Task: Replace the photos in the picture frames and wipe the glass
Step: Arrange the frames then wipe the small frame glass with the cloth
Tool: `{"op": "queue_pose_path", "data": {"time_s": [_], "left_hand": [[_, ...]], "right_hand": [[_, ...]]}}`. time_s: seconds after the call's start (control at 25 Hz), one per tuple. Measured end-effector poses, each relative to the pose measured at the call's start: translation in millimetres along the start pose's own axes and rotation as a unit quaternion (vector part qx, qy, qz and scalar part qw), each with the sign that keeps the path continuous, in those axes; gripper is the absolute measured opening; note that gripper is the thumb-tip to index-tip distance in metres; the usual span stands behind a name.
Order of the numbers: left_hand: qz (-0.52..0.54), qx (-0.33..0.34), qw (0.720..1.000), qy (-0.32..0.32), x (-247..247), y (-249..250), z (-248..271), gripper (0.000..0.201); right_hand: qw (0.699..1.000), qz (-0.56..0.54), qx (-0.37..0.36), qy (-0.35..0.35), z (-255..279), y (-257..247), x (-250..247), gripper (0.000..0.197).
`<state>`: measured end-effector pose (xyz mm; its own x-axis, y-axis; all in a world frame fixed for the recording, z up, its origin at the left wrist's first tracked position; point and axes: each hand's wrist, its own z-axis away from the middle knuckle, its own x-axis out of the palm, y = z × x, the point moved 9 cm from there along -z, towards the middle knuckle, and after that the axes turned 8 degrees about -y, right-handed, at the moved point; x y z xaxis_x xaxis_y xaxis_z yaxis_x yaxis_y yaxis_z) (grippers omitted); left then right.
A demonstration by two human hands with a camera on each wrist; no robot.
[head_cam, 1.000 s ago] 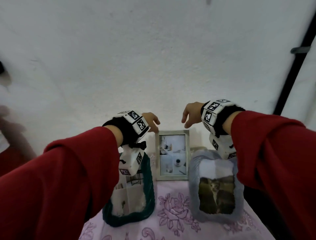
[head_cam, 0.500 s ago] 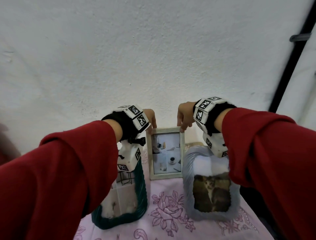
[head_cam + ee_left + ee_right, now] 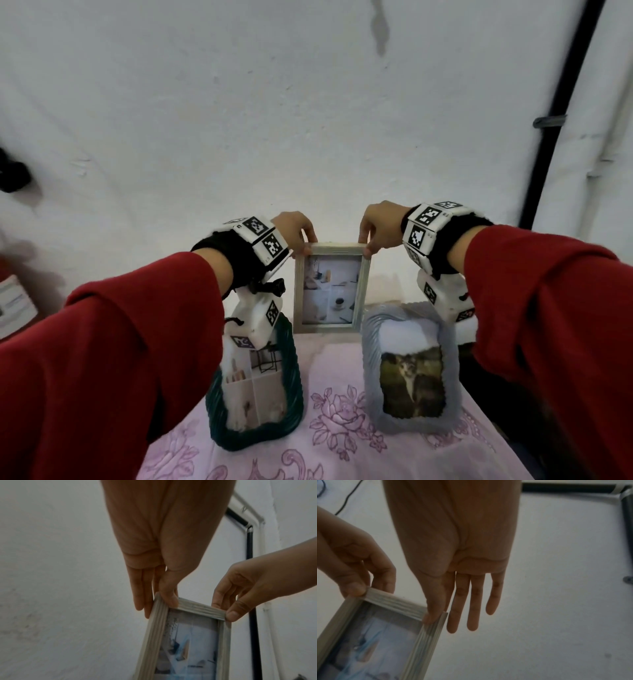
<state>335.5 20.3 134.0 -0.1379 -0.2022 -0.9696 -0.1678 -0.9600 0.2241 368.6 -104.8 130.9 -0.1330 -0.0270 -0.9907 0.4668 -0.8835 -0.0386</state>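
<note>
- The left hand point(image 3: 294, 229) pinches the top left corner of the grey wooden frame point(image 3: 331, 288), thumb on the front edge and fingers point(image 3: 139, 588) down behind it.
- The right hand point(image 3: 378, 224) pinches the top right corner of that frame the same way, thumb in front, fingers behind.
- The grey wooden frame stands upright at the back of the table, close to the white wall point(image 3: 239, 120), and holds a pale photo of a room.
- A dark green frame point(image 3: 255, 394) stands in front on the left, partly hidden by the left wrist camera.
- A light blue frame point(image 3: 411, 370) with a cat photo stands in front on the right.
- Both front frames stand on a pink flowered cloth point(image 3: 335, 418), well apart from each other.
</note>
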Motion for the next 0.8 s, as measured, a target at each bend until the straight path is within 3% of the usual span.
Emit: {"op": "queue_pose_path", "data": {"time_s": [0.2, 0.44, 0.52, 0.64, 0.8], "left_hand": [[-0.014, 0.020, 0.995, 0.099, -48, 27, 57, 0.026], [0.076, 0.068, 0.966, 0.239, -90, 45, 133, 0.023], [0.094, 0.080, 0.959, 0.254, -95, 51, 156, 0.024], [0.126, 0.099, 0.950, 0.268, -95, 51, 189, 0.022], [0.223, 0.111, 0.935, 0.255, -79, 39, 226, 0.021]], "right_hand": [[0.996, -0.035, -0.004, 0.082, 59, -14, -45, 0.021], [0.966, -0.151, -0.045, 0.203, 133, -30, -76, 0.020], [0.943, -0.213, -0.050, 0.249, 154, -33, -75, 0.020], [0.880, -0.370, -0.084, 0.287, 183, -38, -57, 0.018], [0.808, -0.513, -0.133, 0.257, 206, -62, -14, 0.015]]}}
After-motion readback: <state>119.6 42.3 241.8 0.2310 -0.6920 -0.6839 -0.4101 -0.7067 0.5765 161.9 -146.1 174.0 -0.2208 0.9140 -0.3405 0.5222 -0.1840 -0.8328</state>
